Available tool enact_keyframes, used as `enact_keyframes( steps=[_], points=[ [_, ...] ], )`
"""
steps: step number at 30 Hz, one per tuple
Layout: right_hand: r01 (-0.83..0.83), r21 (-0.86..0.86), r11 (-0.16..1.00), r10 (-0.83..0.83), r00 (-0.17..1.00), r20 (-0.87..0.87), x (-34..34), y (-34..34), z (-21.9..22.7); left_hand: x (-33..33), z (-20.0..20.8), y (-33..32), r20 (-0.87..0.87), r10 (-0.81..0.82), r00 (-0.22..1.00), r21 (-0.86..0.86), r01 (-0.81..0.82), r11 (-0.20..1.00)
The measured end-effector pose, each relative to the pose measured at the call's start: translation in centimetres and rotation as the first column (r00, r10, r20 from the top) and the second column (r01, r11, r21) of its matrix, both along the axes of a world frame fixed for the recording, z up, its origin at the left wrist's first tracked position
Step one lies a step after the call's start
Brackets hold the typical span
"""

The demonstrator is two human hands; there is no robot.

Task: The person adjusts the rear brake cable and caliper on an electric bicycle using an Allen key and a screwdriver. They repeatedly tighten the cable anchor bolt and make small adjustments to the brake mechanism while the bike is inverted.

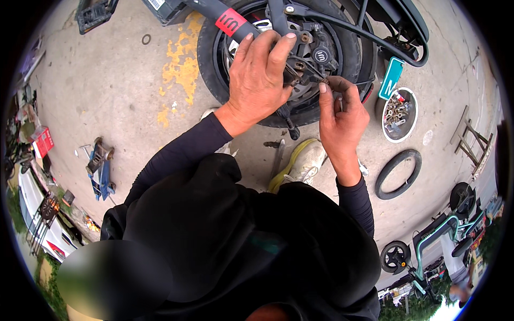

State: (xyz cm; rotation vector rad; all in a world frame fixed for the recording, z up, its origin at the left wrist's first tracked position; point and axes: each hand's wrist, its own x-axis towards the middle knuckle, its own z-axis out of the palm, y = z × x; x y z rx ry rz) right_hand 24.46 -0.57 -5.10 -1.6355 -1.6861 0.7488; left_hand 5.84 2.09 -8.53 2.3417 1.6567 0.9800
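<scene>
A black-tyred wheel (211, 67) of a scooter or small motorbike lies before me, with a brake disc and a round black caliper-like part (321, 55) at its hub. My left hand (256, 83) rests over the hub parts with its fingers spread, beside a black tube with a red band (230, 22). Its thumb reaches down to a small metal bracket. Close by on the right, my right hand (345, 115) pinches a thin dark cable between thumb and forefinger next to the bracket. The pinched end is mostly hidden by the fingertips.
A white-rimmed bowl of bolts and small hardware (400, 115) stands at the right, by a green plate (392, 78). Beyond lie a loose tyre (399, 174) and a teal two-wheeler (423, 251). To the left sits a blue floor jack (100, 168). My shoe (308, 163) is below the wheel.
</scene>
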Motion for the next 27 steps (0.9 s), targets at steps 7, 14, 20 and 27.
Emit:
enact_keyframes(
  steps=[7, 14, 20, 27],
  points=[
    [-0.176, 0.232, 0.957, 0.119, 0.963, 0.241, -1.1, 0.7, -1.4, -0.2, 0.3, -0.1, 0.113, -0.046, 0.992, -0.052, 0.052, 0.997],
    [-0.232, 0.145, 0.962, 0.164, 0.915, 0.369, -1.8, 1.1, -0.6, -0.6, 0.5, 0.0, 0.206, -0.062, 0.977, -0.083, 0.081, 0.993],
    [-0.231, 0.103, 0.967, 0.169, 0.894, 0.415, -2.0, 1.2, -0.5, -1.1, 0.3, -0.2, 0.222, -0.094, 0.970, -0.106, 0.120, 0.987],
    [-0.361, 0.063, 0.930, 0.252, 0.757, 0.603, -2.3, 1.9, 0.9, -1.2, 0.4, 0.0, 0.256, -0.110, 0.960, -0.114, 0.143, 0.983]
  ],
)
